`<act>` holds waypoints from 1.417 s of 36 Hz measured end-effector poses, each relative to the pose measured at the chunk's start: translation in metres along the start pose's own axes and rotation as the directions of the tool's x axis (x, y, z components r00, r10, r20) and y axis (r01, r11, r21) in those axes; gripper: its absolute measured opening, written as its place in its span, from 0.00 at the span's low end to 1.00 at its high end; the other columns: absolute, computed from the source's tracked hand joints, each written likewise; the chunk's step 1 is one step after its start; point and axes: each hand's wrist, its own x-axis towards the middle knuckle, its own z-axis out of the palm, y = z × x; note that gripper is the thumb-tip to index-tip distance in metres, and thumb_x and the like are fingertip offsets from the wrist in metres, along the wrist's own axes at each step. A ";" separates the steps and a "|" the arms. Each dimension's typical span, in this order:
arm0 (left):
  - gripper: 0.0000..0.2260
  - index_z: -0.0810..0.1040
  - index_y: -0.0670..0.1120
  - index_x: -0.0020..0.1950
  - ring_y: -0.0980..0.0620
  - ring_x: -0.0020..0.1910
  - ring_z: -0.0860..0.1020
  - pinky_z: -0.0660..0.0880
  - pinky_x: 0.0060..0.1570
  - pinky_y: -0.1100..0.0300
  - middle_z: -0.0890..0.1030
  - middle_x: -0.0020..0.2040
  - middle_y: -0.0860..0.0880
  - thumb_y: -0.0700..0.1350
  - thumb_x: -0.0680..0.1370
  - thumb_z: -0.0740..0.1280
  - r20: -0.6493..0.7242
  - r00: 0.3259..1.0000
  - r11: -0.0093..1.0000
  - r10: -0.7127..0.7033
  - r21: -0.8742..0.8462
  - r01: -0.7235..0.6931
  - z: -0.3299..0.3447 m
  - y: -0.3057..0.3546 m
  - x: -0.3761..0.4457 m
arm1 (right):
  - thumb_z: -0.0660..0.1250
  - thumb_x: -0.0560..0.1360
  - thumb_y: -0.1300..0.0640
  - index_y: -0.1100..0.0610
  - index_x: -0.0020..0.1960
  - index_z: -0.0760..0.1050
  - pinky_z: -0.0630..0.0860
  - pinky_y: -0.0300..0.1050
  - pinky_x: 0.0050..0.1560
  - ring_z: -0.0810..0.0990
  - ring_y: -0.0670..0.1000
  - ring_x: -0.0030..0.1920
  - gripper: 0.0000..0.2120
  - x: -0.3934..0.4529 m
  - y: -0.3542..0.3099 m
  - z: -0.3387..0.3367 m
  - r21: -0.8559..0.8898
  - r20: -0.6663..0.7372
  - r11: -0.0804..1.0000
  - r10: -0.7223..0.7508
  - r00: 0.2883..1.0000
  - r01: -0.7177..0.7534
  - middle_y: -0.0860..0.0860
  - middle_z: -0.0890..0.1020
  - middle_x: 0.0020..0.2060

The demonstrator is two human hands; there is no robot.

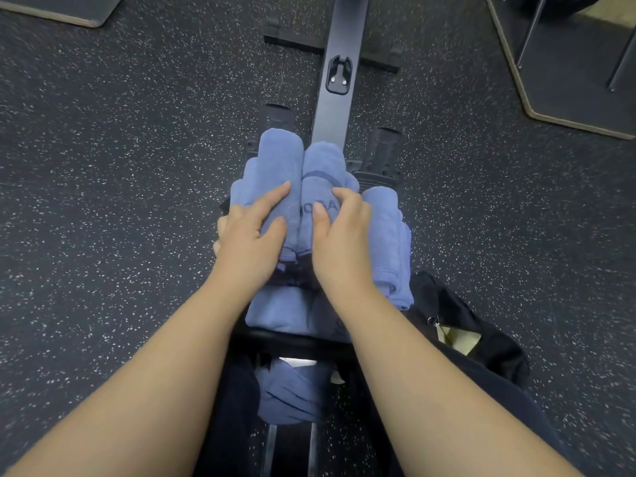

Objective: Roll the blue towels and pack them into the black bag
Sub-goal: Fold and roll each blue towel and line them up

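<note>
Both hands clamp rolls: our left hand grips one rolled towel, our right hand its neighbour, keeping them wound. At five o'clock lies the black bag, likely next.

Speckled black rubber floor, black equipment rail

Gym: speckled rubber floor, black equip. rail, floor mats.
</note>
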 end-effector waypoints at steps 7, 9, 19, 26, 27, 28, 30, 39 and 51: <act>0.18 0.62 0.71 0.63 0.52 0.64 0.62 0.56 0.70 0.51 0.63 0.65 0.49 0.55 0.75 0.54 -0.074 0.995 0.995 0.074 0.073 -0.068 0.006 -0.002 -0.003 | 0.57 0.81 0.53 0.59 0.77 0.52 0.46 0.46 0.75 0.44 0.50 0.77 0.27 0.004 0.002 -0.004 -0.156 0.145 0.975 -0.138 0.980 0.160 0.52 0.46 0.78; 0.20 0.60 0.70 0.65 0.54 0.73 0.57 0.53 0.73 0.47 0.57 0.75 0.49 0.55 0.74 0.53 -0.017 0.995 0.995 0.099 0.035 -0.098 0.006 -0.005 -0.002 | 0.54 0.82 0.53 0.57 0.78 0.43 0.45 0.43 0.75 0.42 0.47 0.77 0.30 0.007 0.004 -0.007 -0.137 0.260 0.973 -0.146 0.954 0.187 0.50 0.42 0.78; 0.19 0.56 0.71 0.67 0.73 0.69 0.49 0.49 0.75 0.53 0.52 0.78 0.56 0.56 0.77 0.51 0.042 0.983 0.983 0.179 -0.043 -0.177 0.001 -0.017 -0.010 | 0.50 0.83 0.48 0.56 0.78 0.39 0.43 0.40 0.72 0.39 0.44 0.76 0.31 0.010 0.013 -0.017 -0.166 0.358 0.961 -0.152 0.921 0.223 0.47 0.38 0.77; 0.23 0.59 0.64 0.70 0.66 0.74 0.55 0.53 0.72 0.66 0.60 0.76 0.55 0.60 0.75 0.53 0.041 0.962 0.963 0.268 0.003 -0.269 -0.009 -0.023 -0.044 | 0.53 0.82 0.50 0.56 0.78 0.43 0.44 0.40 0.75 0.41 0.43 0.76 0.30 -0.028 0.022 -0.035 -0.179 0.389 0.942 -0.196 0.900 0.282 0.47 0.42 0.78; 0.24 0.59 0.64 0.71 0.66 0.74 0.56 0.54 0.72 0.64 0.61 0.76 0.56 0.61 0.75 0.53 0.046 0.959 0.959 0.281 0.012 -0.282 -0.009 -0.024 -0.050 | 0.54 0.82 0.50 0.55 0.78 0.43 0.44 0.39 0.75 0.42 0.43 0.76 0.30 -0.035 0.025 -0.038 -0.182 0.402 0.940 -0.197 0.894 0.289 0.47 0.43 0.78; 0.24 0.59 0.63 0.71 0.65 0.74 0.56 0.54 0.73 0.62 0.60 0.76 0.55 0.61 0.75 0.53 0.050 0.956 0.956 0.290 0.022 -0.292 -0.010 -0.025 -0.056 | 0.54 0.82 0.51 0.55 0.78 0.43 0.44 0.39 0.75 0.42 0.43 0.76 0.30 -0.043 0.027 -0.041 -0.185 0.416 0.939 -0.193 0.889 0.290 0.47 0.43 0.78; 0.24 0.59 0.64 0.71 0.66 0.74 0.55 0.52 0.72 0.67 0.59 0.76 0.56 0.61 0.74 0.53 0.061 0.954 0.954 0.294 0.034 -0.297 -0.010 -0.027 -0.070 | 0.55 0.82 0.50 0.54 0.78 0.43 0.45 0.39 0.75 0.43 0.42 0.76 0.31 -0.056 0.032 -0.047 -0.185 0.439 0.943 -0.172 0.882 0.276 0.46 0.42 0.78; 0.25 0.62 0.63 0.72 0.62 0.71 0.63 0.57 0.70 0.69 0.59 0.75 0.58 0.61 0.74 0.53 0.234 0.943 0.956 0.237 0.115 -0.269 0.002 -0.051 -0.132 | 0.57 0.82 0.51 0.55 0.78 0.51 0.51 0.45 0.75 0.50 0.48 0.77 0.28 -0.096 0.042 -0.078 -0.276 0.590 0.919 -0.068 0.804 0.281 0.48 0.49 0.78; 0.26 0.68 0.56 0.72 0.56 0.72 0.66 0.66 0.68 0.55 0.66 0.74 0.56 0.57 0.76 0.46 0.588 0.807 0.817 0.051 0.440 -0.372 0.031 -0.090 -0.146 | 0.59 0.81 0.53 0.54 0.77 0.57 0.46 0.29 0.67 0.52 0.44 0.76 0.26 -0.118 0.069 -0.113 -0.323 0.554 0.942 0.111 0.825 0.090 0.48 0.56 0.77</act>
